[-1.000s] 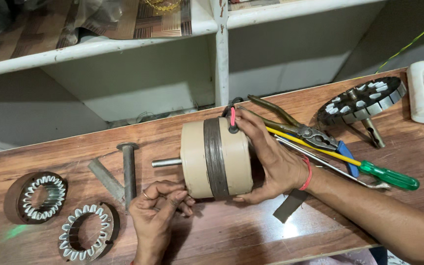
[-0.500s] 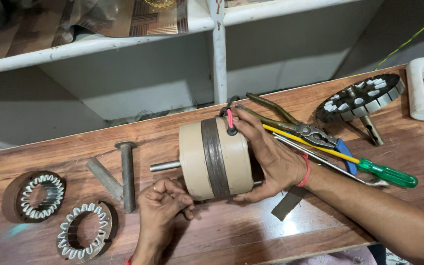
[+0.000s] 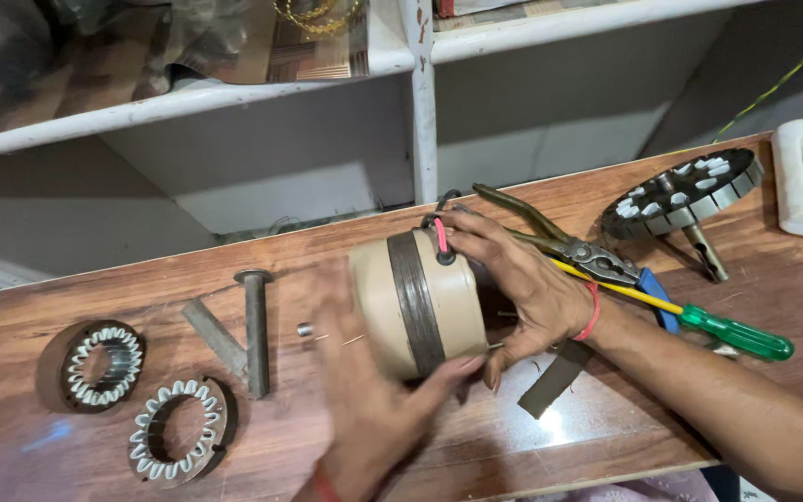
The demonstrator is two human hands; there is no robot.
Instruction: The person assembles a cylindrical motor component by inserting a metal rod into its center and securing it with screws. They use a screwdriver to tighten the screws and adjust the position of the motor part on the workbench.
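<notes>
I've got the beige motor housing (image 3: pixel 417 302) on its side, mid-bench on the wooden worktop (image 3: pixel 606 437), shaft end (image 3: pixel 306 329) poking out twd the left. My right hand (image 3: pixel 522 284) is wrapped over the far end cap, fingers clenched round the rim, thumb side up near the red and black leads (image 3: pixel 440 237) that come out the top. My left hand (image 3: pixel 374 409) is blurred in front of the near face; looks pressed against the shell w/ fingers curled under, but I can't tell if it's really gripping or just resting there.

Feel, as I judge it: metal shell w/ a dark steel band (image 3: pixel 414 302) round the middle, so heavy for its size and fully stiff, no give anywhere. Painted caps look smooth, prob a bit slippery, and being round it'll want to roll on the bench. Best hold is both palms on the two end caps, squeezing inward, or fingers across the dark band where there's more bite. Shaft is too thin to take the weight. Leads are the fragile bit, so I keep fingers off them, no lifting by the wires.

Around it: pliers (image 3: pixel 559 240) and a green-handled screwdriver (image 3: pixel 699 321) just behind my right wrist, two wound stator rings (image 3: pixel 90 364) (image 3: pixel 178 429) well apart at left, a bolt (image 3: pixel 255 325) btwn them and the motor
</notes>
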